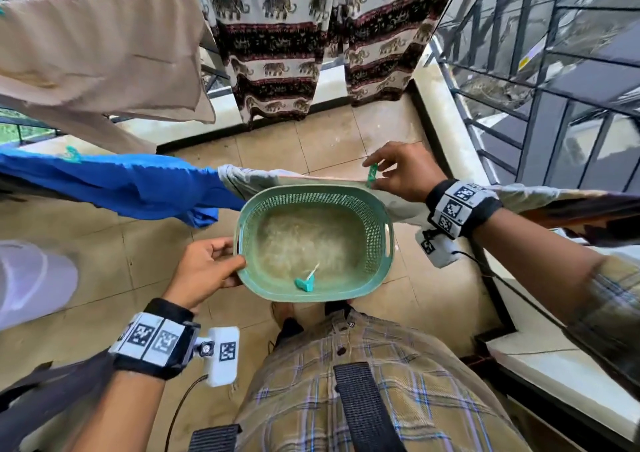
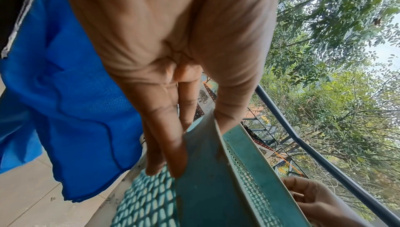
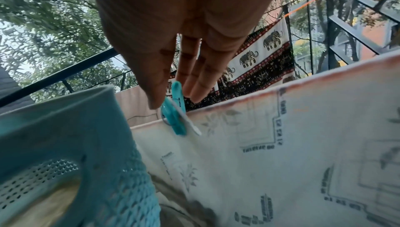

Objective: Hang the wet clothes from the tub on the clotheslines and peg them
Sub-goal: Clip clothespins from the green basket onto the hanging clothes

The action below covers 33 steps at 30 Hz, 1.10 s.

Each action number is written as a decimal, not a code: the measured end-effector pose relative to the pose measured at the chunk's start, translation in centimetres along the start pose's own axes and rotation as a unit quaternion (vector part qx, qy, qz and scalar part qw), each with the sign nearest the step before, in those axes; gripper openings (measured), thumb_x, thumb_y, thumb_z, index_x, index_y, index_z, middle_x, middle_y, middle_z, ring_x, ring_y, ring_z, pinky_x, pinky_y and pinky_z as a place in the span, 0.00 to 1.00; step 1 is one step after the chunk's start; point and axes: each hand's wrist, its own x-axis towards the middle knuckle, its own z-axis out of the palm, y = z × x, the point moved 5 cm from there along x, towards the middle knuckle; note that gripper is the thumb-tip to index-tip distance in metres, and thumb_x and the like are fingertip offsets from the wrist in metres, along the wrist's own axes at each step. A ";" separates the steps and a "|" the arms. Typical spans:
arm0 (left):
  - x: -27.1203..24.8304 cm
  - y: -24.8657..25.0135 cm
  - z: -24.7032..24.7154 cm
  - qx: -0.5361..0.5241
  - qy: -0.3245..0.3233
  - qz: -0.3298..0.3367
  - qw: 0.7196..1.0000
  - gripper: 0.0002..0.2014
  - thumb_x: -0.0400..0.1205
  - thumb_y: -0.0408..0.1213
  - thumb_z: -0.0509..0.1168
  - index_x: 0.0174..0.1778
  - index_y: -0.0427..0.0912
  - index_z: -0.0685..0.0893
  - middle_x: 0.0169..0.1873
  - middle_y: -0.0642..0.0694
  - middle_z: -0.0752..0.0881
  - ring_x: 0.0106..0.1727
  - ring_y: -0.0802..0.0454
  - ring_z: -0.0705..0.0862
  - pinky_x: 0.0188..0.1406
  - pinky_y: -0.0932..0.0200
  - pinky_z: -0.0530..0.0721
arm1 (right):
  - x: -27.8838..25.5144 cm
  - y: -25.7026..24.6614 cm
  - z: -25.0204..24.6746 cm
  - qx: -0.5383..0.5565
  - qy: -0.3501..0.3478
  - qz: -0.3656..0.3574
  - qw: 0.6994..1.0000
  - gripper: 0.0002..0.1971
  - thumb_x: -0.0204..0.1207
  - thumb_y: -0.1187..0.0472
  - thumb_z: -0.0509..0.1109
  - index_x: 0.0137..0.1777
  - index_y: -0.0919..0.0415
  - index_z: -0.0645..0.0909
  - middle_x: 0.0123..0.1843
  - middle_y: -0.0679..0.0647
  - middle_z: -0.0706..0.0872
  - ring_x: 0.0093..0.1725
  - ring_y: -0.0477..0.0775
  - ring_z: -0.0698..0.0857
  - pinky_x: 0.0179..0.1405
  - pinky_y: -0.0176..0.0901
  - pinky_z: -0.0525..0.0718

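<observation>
My left hand (image 1: 235,254) grips the left rim of a green perforated basket (image 1: 369,223), thumb on top (image 2: 229,116) and fingers underneath. Only one teal peg (image 1: 305,283) lies in the basket. A white printed cloth (image 1: 242,178) hangs over the near line just beyond the basket. My right hand (image 1: 379,174) pinches a green peg (image 1: 371,179) sitting on that cloth's top edge; in the right wrist view the peg (image 3: 176,114) clamps the cloth (image 3: 281,145) with thumb and fingers at its upper end. A blue garment (image 1: 121,185) hangs to the left, pegged.
Farther lines carry a beige cloth (image 1: 104,53) and elephant-print fabric (image 1: 277,36). A metal grille (image 1: 519,105) and a ledge (image 1: 554,365) close off the right side. A white rounded container (image 1: 31,278) stands on the tiled floor at left.
</observation>
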 end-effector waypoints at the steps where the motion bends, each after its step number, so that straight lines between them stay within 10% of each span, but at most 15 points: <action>1: 0.1 0.1 0.0 0.002 -0.002 0.002 1.000 0.15 0.78 0.16 0.66 0.56 0.35 0.88 0.49 0.37 0.91 0.42 0.50 0.91 0.37 0.54 0.91 | -0.2 -0.2 -0.1 -0.006 -0.004 -0.009 1.000 0.21 0.64 0.59 0.86 0.57 0.52 0.89 0.50 0.48 0.86 0.46 0.48 0.88 0.46 0.48 0.90; 6: 0.2 0.8 -0.6 0.006 -0.012 0.014 1.000 0.16 0.77 0.16 0.66 0.57 0.35 0.88 0.50 0.37 0.92 0.41 0.52 0.92 0.34 0.57 0.90 | -1.1 -1.6 -1.8 -0.073 -0.023 -0.025 0.997 0.32 0.63 0.59 0.86 0.68 0.47 0.82 0.59 0.48 0.82 0.47 0.49 0.87 0.47 0.51 0.88; 13: -0.3 1.8 -0.9 0.000 -0.031 0.036 0.999 0.15 0.78 0.16 0.65 0.53 0.36 0.88 0.49 0.36 0.91 0.39 0.54 0.91 0.33 0.59 0.89 | -3.6 -9.1 -5.4 -0.065 0.029 -0.057 0.996 0.12 0.72 0.56 0.80 0.55 0.53 0.88 0.47 0.48 0.89 0.41 0.48 0.88 0.46 0.50 0.88; 23: -2.0 2.1 -0.4 0.000 -0.075 0.088 0.993 0.14 0.77 0.16 0.65 0.50 0.36 0.90 0.34 0.50 0.92 0.34 0.56 0.89 0.29 0.63 0.87 | -5.9 -15.6 10.3 -0.188 -0.290 -0.052 0.937 0.10 0.74 0.45 0.75 0.45 0.51 0.88 0.26 0.44 0.86 0.30 0.42 0.83 0.39 0.35 0.79; 33: -3.0 0.3 0.0 0.004 -0.114 0.116 0.987 0.15 0.74 0.22 0.68 0.50 0.41 0.92 0.46 0.43 0.93 0.45 0.45 0.91 0.41 0.50 0.90 | -7.5 -15.0 15.7 -0.274 -0.376 0.010 0.885 0.16 0.75 0.47 0.68 0.38 0.60 0.86 0.25 0.49 0.84 0.33 0.55 0.87 0.47 0.48 0.90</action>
